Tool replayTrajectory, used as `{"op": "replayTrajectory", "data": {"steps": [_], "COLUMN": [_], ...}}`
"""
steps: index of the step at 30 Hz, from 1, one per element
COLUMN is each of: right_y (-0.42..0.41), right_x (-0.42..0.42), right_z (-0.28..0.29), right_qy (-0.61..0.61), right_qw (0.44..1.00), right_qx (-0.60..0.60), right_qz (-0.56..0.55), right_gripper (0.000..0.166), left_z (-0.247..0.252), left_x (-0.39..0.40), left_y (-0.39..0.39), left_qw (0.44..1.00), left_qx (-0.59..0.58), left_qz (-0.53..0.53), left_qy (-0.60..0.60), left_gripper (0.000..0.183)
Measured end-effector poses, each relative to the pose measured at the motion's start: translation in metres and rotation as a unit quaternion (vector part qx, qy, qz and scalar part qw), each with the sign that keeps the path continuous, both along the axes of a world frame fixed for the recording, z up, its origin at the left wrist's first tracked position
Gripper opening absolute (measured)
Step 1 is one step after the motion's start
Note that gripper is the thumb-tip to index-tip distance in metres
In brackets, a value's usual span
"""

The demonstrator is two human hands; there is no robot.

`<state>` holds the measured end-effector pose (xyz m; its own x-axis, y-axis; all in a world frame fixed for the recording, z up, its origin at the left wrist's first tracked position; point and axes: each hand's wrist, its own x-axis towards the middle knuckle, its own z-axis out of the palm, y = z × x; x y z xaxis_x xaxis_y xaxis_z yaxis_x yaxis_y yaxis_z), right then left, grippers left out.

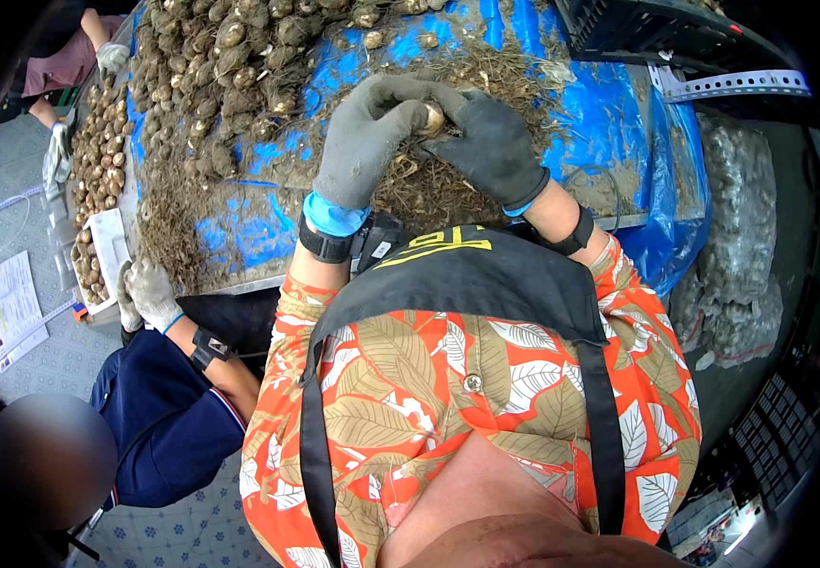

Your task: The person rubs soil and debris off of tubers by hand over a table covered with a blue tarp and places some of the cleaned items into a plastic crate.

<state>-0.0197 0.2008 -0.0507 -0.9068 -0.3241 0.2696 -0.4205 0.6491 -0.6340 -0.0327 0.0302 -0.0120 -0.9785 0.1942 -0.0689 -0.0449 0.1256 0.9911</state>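
Between both hands, above the table, I hold a pale brown flower bulb (434, 119). My left hand (364, 142), in a grey work glove over a blue inner glove, has its thumb and fingers around one side of it. From the other side my right hand (492, 145), in a darker glove, grips it too, and its fingertips partly hide the bulb. Below the hands lies a heap of dry roots and soil (428, 188). A large pile of bulbs with roots attached (218, 64) covers the far left of the table.
Blue plastic sheeting (598, 128) covers the dirty table. A black crate (630, 32) stands at the far right, above a perforated metal strip (737, 86). Cleaned bulbs (101, 149) and a white box (108, 245) are at left, near co-workers' gloved hands (152, 291). Filled plastic bags (737, 213) lie right.
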Motion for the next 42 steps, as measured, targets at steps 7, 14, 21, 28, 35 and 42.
{"op": "replayTrajectory", "data": {"steps": [7,14,21,28,35,42], "right_y": [-0.002,-0.002,0.001,0.006,0.016,0.016], "right_x": [0.003,-0.005,-0.012,-0.011,-0.022,-0.020], "right_z": [-0.004,-0.002,-0.032,0.013,-0.007,0.035], "right_qy": [-0.018,-0.139,-0.127,-0.213,-0.287,-0.328], "right_qw": [0.999,0.951,0.948,0.911,0.952,0.934], "right_qx": [-0.030,-0.267,-0.290,-0.351,-0.109,-0.133], "right_qz": [0.030,0.066,0.039,-0.027,-0.019,0.054], "right_gripper": [0.061,0.057,0.043,0.025,0.031,0.024], "left_z": [-0.014,-0.013,-0.021,-0.015,-0.001,-0.007], "left_x": [-0.006,-0.004,0.002,0.008,0.006,0.003], "left_y": [0.000,-0.009,-0.015,-0.001,-0.003,0.002], "left_qw": [0.990,0.986,0.974,0.995,0.988,1.000], "left_qx": [-0.089,0.128,0.166,0.059,0.140,-0.019], "left_qz": [0.103,0.090,-0.011,-0.070,-0.020,0.001], "left_qy": [0.043,-0.059,-0.154,-0.040,-0.066,0.007], "left_gripper": [0.014,0.031,0.043,0.049,0.056,0.051]}}
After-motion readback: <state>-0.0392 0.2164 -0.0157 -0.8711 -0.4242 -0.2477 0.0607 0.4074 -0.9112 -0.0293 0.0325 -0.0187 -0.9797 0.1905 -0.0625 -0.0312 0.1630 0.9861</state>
